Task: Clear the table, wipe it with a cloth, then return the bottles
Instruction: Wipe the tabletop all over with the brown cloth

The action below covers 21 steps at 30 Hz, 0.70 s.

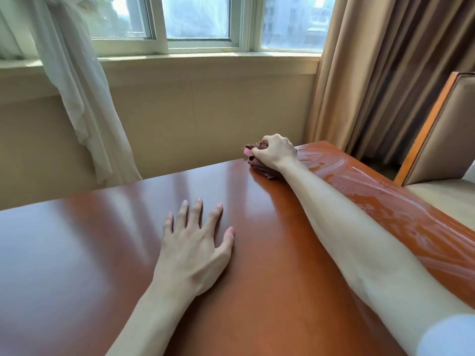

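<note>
The table (77,253) is shiny, smooth, reddish-brown wood, and it fills the lower part of the view. Its right side has wet streaks on it that catch the light from the window. The cloth (259,168) is dark brown and bunched up in a lump, and it sits on the table at the far edge, mostly hidden, with a small pink bit showing at its left.

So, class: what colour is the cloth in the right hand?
Dark brown cloth, gripped by the right hand; head view.
</note>
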Motion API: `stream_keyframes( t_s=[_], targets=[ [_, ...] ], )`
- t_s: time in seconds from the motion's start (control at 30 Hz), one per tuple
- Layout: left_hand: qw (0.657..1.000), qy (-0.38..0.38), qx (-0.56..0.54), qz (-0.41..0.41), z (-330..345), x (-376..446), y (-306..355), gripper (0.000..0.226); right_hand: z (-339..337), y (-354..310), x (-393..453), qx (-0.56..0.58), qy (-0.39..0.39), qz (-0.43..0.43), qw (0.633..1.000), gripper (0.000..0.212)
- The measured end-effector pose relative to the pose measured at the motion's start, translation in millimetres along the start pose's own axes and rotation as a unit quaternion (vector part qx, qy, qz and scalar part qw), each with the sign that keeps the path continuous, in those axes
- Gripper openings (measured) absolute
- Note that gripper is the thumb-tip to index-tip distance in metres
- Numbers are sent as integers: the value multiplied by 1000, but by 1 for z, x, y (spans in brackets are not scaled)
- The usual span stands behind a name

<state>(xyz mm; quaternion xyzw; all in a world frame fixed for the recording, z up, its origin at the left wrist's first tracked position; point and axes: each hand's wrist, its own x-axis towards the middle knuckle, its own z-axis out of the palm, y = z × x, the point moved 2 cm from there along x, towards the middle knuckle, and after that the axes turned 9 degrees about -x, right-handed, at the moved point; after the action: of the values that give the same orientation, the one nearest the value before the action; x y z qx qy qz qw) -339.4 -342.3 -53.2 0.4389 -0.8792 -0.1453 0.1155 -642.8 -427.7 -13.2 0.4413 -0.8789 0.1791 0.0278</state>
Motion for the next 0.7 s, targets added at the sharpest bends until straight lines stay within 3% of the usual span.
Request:
stream_keyframes(
  t_s=[0.23,0.43,0.53,0.63,0.7],
  targets=[
    [1000,-15,-11,2,-2,-1,1,65,-37,9,-179,51,7,-53,997,45],
    [1000,-21,-6,3,-1,1,-2,66,-71,17,-336,7,10,-89,996,30],
    [1000,-26,-6,3,0,3,-3,66,-78,18,-350,39,-19,-62,997,36],
    [1000,-20,-10,8,-1,3,-4,67,-72,10,-330,44,7,-44,998,47],
    [1000,-12,-10,12,2,3,-4,67,-63,7,-294,44,23,-42,998,43]
  ],
)
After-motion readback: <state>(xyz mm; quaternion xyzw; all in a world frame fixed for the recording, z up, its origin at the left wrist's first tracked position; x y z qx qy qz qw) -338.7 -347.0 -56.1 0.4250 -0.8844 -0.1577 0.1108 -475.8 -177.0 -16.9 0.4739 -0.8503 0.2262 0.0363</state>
